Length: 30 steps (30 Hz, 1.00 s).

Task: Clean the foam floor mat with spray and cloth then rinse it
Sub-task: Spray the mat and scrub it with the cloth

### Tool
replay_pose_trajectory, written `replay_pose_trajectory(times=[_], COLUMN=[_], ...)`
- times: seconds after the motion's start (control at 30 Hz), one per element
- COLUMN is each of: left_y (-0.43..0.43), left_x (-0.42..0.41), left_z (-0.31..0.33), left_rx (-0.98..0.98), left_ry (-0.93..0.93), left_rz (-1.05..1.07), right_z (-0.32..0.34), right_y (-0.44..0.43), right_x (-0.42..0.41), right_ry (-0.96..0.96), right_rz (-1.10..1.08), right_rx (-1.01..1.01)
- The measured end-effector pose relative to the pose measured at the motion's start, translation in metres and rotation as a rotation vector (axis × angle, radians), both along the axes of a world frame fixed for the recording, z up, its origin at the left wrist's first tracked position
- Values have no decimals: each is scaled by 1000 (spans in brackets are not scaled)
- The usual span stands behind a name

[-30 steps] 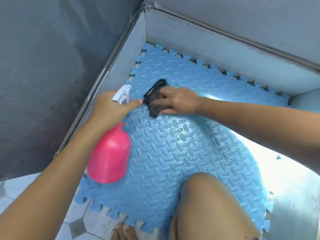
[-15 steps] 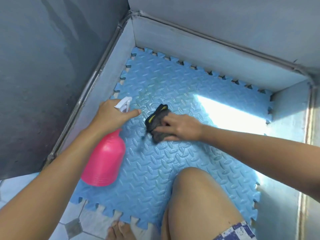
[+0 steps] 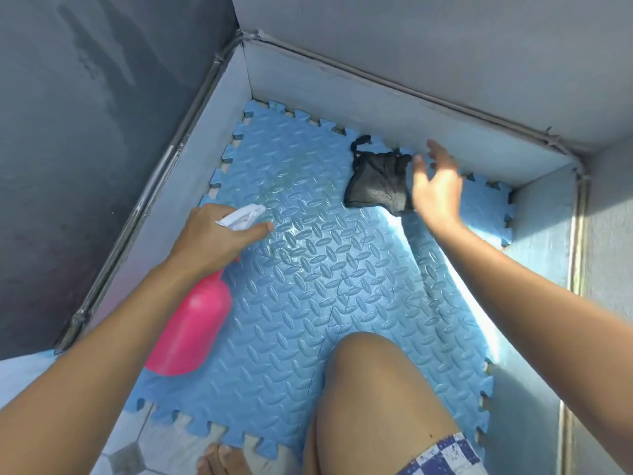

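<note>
Head view looks down on the blue foam floor mat [image 3: 308,303], a diamond-embossed tile with jigsaw edges. It lies flat on the floor inside a corner formed by low grey walls [image 3: 342,97], its far and left edges close to them. A faint yellowish-green stain shows on the mat's far left part, and a bright band of sunlight crosses its right side.

Near the far edge lies the dark cloth [image 3: 378,181], crumpled and loose, with a thin strap curling up toward the wall. The right hand [image 3: 436,186] hovers just beside the cloth on its right, fingers spread wide and holding nothing; whether the thumb side brushes the fabric cannot be told, as the hand is blurred.

The left hand [image 3: 215,238] is wrapped around the neck of the pink spray bottle [image 3: 190,332], fingers closed on its white trigger head [image 3: 243,216], the nozzle aimed across the mat toward the far side. The bottle's body tilts back over the mat's left edge.

A bare knee [image 3: 370,389] rests over the near part of the mat. Toes [image 3: 222,462] touch the pale tiled floor [image 3: 164,447] just at the mat's near edge.
</note>
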<state>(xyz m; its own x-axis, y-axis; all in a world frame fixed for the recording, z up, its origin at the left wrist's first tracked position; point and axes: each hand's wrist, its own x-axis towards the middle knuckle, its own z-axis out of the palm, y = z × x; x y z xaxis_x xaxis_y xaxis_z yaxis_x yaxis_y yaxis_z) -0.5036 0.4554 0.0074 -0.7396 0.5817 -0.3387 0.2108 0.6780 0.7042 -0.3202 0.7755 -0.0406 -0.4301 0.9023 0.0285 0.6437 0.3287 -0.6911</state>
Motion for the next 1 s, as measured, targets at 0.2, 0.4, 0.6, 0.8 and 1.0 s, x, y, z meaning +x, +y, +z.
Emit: replay_pose_trajectory(times=[0.2, 0.4, 0.6, 0.8, 1.0], left_y=[3, 2, 4, -4, -3], left_x=[4, -5, -4, -11, -13], left_z=[0, -1, -1, 6, 10], left_rx=[-25, 14, -23, -10, -18], left_ry=[82, -17, 111, 88, 73], left_rz=[-9, 71, 96, 186, 222], right_z=[-27, -25, -27, -38, -42], right_y=[-23, -34, -69, -70, -161], right_x=[-2, -24, 7, -11, -22], right_ry=[-449, -294, -258, -247, 19], right_rz=[608, 424, 810, 373, 1229], right_rx=[346, 282, 349, 263, 357])
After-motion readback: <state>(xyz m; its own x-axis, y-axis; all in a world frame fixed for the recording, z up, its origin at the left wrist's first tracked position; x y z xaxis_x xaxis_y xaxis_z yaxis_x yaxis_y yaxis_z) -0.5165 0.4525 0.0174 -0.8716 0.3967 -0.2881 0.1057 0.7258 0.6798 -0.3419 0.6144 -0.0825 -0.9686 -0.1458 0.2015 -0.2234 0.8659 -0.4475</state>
